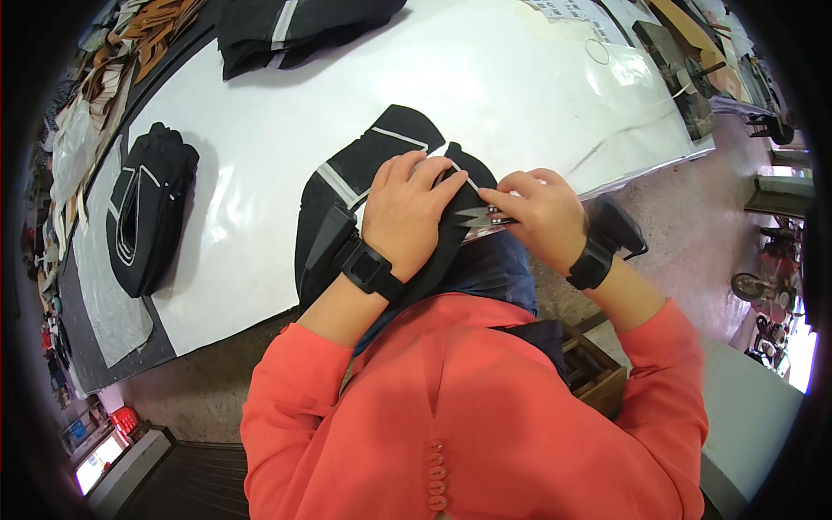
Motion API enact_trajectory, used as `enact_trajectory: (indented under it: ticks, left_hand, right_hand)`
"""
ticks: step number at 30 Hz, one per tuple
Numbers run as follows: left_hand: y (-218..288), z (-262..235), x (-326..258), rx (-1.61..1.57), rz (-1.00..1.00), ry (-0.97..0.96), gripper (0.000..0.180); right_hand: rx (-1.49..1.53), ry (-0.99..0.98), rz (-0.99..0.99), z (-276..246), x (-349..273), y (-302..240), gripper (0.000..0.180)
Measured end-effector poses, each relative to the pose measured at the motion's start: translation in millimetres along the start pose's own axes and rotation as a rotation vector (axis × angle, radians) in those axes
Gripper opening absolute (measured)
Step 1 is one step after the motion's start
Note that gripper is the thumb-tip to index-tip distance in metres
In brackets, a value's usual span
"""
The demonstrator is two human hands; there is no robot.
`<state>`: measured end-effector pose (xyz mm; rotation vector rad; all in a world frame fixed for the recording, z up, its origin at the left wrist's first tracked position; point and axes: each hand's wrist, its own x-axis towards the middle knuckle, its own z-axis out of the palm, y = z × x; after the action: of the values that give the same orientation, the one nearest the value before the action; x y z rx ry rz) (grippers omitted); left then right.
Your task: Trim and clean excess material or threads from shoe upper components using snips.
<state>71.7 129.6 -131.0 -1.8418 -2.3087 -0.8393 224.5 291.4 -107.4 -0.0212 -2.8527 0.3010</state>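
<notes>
A stack of black fabric pieces (342, 156) with white stripes lies at the table's near edge, partly hanging over my lap. My left hand (406, 208) is closed over its right part, fingers bent over the top and thumb toward the right. In my right hand (546, 212) is a pair of scissors (475, 217). Their pointed blades are parted and aim left, right beside the fabric's right edge and close to my left thumb. The scissors' handles are mostly hidden by my right fingers. What lies beneath my left palm is hidden.
A folded black bundle (152, 212) sits on the white tabletop (234, 251) at the left, and another striped bundle (303, 30) at the far side. Brown and white scraps (156, 35) are heaped at the far left. A dark metal device (680, 78) stands at the far right corner.
</notes>
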Motion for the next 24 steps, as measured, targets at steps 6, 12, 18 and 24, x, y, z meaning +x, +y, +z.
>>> enact_trajectory:
  ticks: [6, 12, 18, 24]
  left_hand:
    - [13.3, -1.3, -1.3, 0.032, -0.001, 0.004, 0.035]
    - [14.1, -1.8, -1.1, 0.048, 0.01, -0.048, 0.042]
    - [13.0, -2.3, -1.0, 0.055, 0.012, -0.049, 0.041]
    - [14.9, -2.7, -0.1, 0.044, 0.004, -0.054, 0.042]
  right_hand:
    - [0.221, 0.072, 0.362, -14.5, -13.0, -11.6, 0.034]
    - [0.234, -0.025, 0.491, -13.9, -21.3, -22.5, 0.032]
    - [0.099, -0.121, 0.621, -8.4, -18.2, -22.4, 0.04]
    - [0.086, -0.009, 0.581, 1.0, -17.1, -24.2, 0.037]
